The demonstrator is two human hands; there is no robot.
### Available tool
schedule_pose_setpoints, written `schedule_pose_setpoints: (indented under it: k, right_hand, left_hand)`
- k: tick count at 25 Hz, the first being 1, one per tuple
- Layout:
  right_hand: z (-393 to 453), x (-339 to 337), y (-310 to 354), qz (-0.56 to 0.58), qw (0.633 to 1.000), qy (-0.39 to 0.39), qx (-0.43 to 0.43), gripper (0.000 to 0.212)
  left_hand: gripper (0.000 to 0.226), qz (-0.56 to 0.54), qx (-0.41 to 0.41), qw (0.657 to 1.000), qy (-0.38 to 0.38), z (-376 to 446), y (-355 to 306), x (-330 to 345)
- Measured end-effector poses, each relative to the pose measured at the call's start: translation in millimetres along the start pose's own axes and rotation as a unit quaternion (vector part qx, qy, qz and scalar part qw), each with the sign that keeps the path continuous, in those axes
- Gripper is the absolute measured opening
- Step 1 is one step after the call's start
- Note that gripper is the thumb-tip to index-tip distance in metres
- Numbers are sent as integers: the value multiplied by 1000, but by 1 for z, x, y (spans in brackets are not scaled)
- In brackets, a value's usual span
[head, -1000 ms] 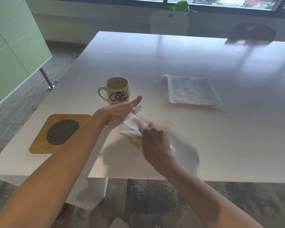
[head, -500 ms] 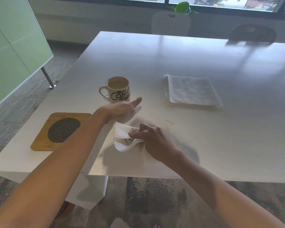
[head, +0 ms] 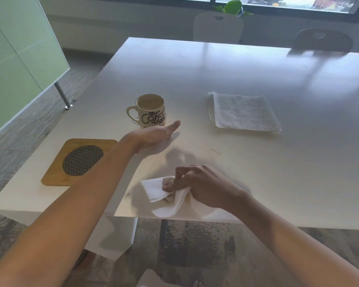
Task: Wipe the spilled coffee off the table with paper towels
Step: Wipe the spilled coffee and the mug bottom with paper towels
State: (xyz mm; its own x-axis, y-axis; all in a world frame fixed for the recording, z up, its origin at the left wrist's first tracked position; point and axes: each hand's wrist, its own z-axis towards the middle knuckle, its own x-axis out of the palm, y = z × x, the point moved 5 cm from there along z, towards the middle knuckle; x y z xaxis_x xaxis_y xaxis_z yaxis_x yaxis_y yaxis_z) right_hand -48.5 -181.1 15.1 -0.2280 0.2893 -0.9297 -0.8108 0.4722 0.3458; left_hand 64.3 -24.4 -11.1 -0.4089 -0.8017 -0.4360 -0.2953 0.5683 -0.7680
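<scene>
Currently, wiping pass near the bottom edge of the table (head: 236, 65).
Towel in use: paper towel (head: 166, 196) sits low centre of the frame, crumpled, one corner fanned out toward the left, a fold draping down toward the table's near edge.
Right hand: my right hand (head: 199, 183) lies on top of the towel, fingers curled and pinching the bunched middle of the sheet against the tabletop.
Left hand: my left hand (head: 153, 134) rests on the table just below the coffee mug (head: 151, 111), fingers straight and together, holding nothing.
Handling: I judge the sheet light, soft and limp; where it has soaked up coffee it will likely tear easily and drag.
Grip choice: hold the thick bunched centre, not the loose corner, and press flat rather than pull.
Spill: a faint brownish streak (head: 215, 151) shows right of centre, above the right hand; probably what is left to wipe.
Spare stock: folded stack of paper towels (head: 244, 111) lies right of centre, well apart from both hands.
Other: wooden trivet (head: 79, 161) with a mesh inset at centre left.
Risk: the mug is near the left hand; a knock could spill more.
</scene>
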Motion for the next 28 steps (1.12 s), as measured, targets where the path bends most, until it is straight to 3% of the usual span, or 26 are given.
schedule_pose_setpoints:
  k: [5,9,11,13,16,19,22,25,28]
  right_hand:
    - [-10,-1,6,43,998,36,-16,48]
    - [-19,-8,-16,180,979,88,28,58]
    - [-25,-17,-33,362,927,51,87,29]
    - [-32,-26,-54,509,843,-35,171,13]
    - [-35,-24,-73,630,741,-94,214,25]
    - [-29,-17,-78,714,660,-100,212,45]
    - [-25,-20,-80,737,636,-114,198,36]
    - [-24,-22,-88,743,619,-140,212,26]
    - [-22,-24,-98,752,593,-165,237,28]
  left_hand:
    - [93,4,-5,1000,-1,3,4,-4]
    - [91,-3,1,1000,-2,4,5,-2]
    - [88,-12,0,1000,11,5,7,-1]
    - [91,-30,-5,999,21,5,8,0]
    - [94,-8,-5,1000,2,2,3,-1]
    - [71,-33,28,998,-36,-1,-7,4]
    - [42,-174,89,980,-37,-7,-22,19]
    - [39,-293,99,951,0,-13,-33,34]
    - [38,-333,98,938,14,-16,-38,39]
